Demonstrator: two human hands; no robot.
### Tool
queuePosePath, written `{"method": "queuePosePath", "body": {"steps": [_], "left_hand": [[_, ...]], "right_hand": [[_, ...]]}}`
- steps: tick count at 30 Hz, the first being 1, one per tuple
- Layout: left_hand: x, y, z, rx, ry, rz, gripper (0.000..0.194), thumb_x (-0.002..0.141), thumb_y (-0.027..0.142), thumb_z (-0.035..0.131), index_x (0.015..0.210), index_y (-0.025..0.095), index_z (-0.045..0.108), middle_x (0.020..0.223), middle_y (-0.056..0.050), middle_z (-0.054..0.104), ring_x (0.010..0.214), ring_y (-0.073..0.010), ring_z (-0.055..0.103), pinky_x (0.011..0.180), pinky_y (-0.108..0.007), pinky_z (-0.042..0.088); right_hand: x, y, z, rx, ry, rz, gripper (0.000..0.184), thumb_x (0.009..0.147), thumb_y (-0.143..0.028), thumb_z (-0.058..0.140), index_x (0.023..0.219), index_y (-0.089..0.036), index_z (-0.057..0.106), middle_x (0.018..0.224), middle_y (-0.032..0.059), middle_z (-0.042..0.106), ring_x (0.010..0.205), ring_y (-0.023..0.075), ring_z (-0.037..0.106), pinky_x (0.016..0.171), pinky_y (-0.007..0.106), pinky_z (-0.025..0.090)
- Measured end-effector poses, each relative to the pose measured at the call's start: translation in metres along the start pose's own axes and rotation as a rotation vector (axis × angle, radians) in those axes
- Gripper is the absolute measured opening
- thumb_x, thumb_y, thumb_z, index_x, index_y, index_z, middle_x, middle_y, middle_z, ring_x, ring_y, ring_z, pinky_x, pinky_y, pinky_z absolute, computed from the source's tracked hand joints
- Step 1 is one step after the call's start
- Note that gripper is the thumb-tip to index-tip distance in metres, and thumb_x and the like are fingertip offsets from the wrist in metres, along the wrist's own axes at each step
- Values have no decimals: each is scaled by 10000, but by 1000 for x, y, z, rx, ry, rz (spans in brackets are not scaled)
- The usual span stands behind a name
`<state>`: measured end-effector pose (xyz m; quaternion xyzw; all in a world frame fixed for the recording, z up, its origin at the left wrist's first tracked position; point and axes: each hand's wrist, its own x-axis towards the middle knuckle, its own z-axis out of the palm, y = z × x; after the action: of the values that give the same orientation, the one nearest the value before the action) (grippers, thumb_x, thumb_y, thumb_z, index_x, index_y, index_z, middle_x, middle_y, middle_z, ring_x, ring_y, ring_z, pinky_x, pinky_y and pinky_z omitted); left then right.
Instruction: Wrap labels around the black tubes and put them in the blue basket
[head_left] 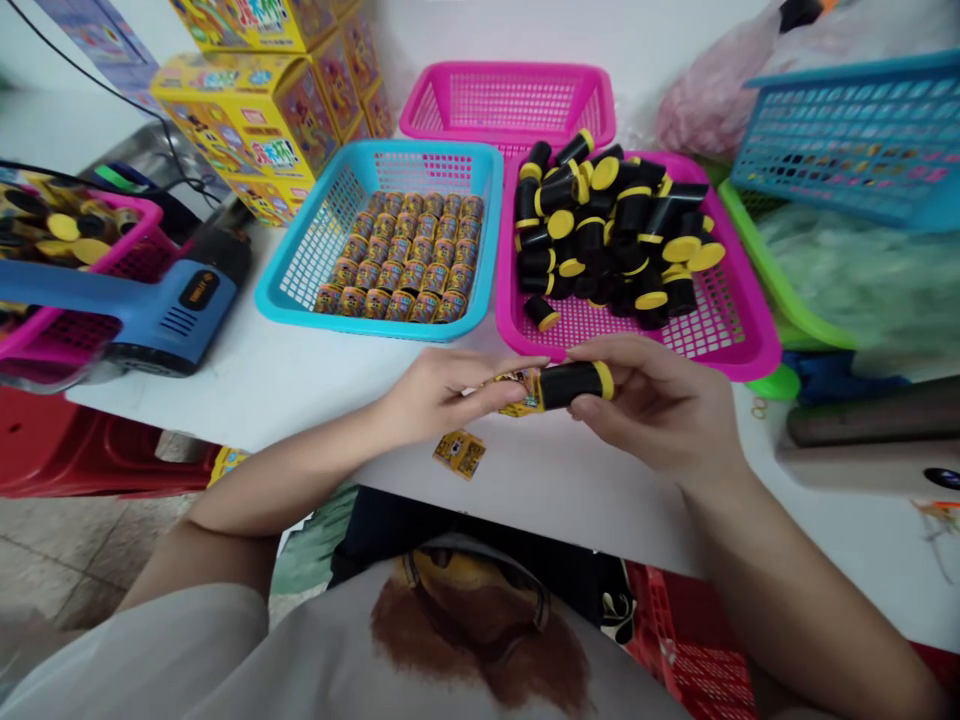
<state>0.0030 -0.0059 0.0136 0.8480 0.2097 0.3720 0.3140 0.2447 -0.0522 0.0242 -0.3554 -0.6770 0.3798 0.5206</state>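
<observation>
At nine o'clock, a red stool [45, 440] stands on the tiled floor [45, 560]; on the white table [300, 390] lies a blue power tool [176, 310], with yellow boxes [225, 110] at ten. Centrally, the left hand [431, 395] pinches a printed label [531, 390] at the end of a black tube [566, 386] grasped by the right hand's [667, 410] fingers.

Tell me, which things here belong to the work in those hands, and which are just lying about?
Seem part of it: black tube, in the right hand; printed wrapper, in the left hand; pink basket of tubes; turquoise basket of printed pieces.

Probably just about: red stool; pink bag.
</observation>
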Motion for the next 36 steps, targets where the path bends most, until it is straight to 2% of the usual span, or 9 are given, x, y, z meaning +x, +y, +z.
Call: {"method": "queuePosePath", "body": {"steps": [2, 4, 9, 15, 19, 24, 28, 31, 36], "left_hand": [[1, 2, 2, -126, -1, -68, 388, 988, 384, 719, 1319, 182, 744, 941, -46, 825, 779, -137, 764, 724, -196, 597], [1, 2, 5, -224, 29, -133, 568, 897, 363, 826, 1415, 184, 676, 1050, -64, 825, 901, -181, 792, 796, -232, 628], [0, -3, 11, -445, 33, -238, 688, 849, 431, 870, 1431, 210, 578, 1193, -103, 791, 1123, -244, 777, 826, -267, 658], [4, -9, 13, -561, 123, -299, 496, 736, 479, 947, 917, 151, 622, 858, -41, 788, 777, -161, 786, 691, -221, 622], [3, -7, 9, -357, 164, -364, 424, 848, 543, 836, 786, 137, 734, 776, -55, 796, 682, -139, 747, 630, -208, 567], [2, -7, 5, -120, 81, -198, 527, 1026, 554, 597, 726, 158, 773, 689, -21, 767, 619, -100, 697, 589, -172, 492], [3, -11, 6, -56, 75, -94, 678, 1023, 688, 493, 678, 165, 752, 593, -12, 697, 533, -90, 614, 527, -185, 429], [3, -13, 6, -71, 53, -28, 639, 1038, 666, 476, 753, 185, 784, 636, -13, 726, 562, -96, 641, 583, -187, 476], [0, -15, 4, -150, 34, 36, 425, 1076, 523, 517, 1248, 241, 785, 750, 3, 781, 680, -109, 719, 710, -178, 541]], "right_hand": [[1, 2, -1, -43, 17, 5, 323, 816, -182, 831, 1113, -295, 776, 1052, 17, 731, 786, 95, 705, 664, 199, 620], [2, 4, -2, -70, -16, 7, 330, 808, -197, 841, 1116, -298, 779, 1086, 25, 716, 793, 94, 690, 672, 209, 621], [0, 5, -2, -89, -53, -37, 362, 807, -176, 849, 1136, -307, 776, 1106, 29, 711, 841, 101, 696, 710, 215, 632], [-2, 4, 3, -79, 45, -96, 337, 810, -186, 844, 1112, -312, 765, 1078, 25, 731, 841, 120, 725, 679, 227, 634], [-2, 4, -1, -96, 131, 0, 303, 853, -314, 836, 1141, -303, 743, 994, 26, 759, 748, 144, 737, 598, 255, 629], [-3, 2, -2, -40, 129, 30, 301, 882, -374, 817, 1164, -301, 742, 960, 18, 773, 708, 159, 741, 588, 292, 640], [-5, -4, 1, -16, 73, 50, 281, 895, -305, 806, 1171, -321, 760, 959, 8, 785, 752, 156, 749, 671, 298, 657], [-5, -8, 2, 10, 58, 59, 296, 887, -262, 811, 1168, -347, 769, 927, -9, 783, 720, 137, 735, 688, 283, 658], [-2, -3, 4, 6, -29, 87, 313, 862, -228, 823, 1157, -321, 770, 979, 9, 780, 844, 146, 748, 761, 287, 659]]}}
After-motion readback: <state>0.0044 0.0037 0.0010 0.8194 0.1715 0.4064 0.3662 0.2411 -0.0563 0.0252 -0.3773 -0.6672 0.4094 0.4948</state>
